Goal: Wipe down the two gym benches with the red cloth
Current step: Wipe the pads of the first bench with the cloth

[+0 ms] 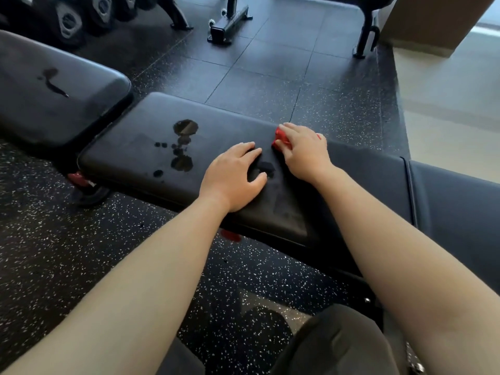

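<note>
A black padded gym bench (130, 155) runs across the middle of the view, with dark wet spots (184, 143) on its left half. My right hand (304, 151) is closed on a bunched red cloth (280, 139), pressing it onto the pad near the far edge. My left hand (234, 175) lies flat on the pad beside it, fingers spread, holding nothing. A second black bench (89, 104) stands at the left, with a dark wet streak (52, 82) on its pad.
The floor is black speckled rubber tile (270, 74). Weight plates (70, 23) lean at the top left, and black equipment feet (228, 25) stand at the back. A pale floor (446, 104) begins at the right. My knee (335, 345) is at the bottom.
</note>
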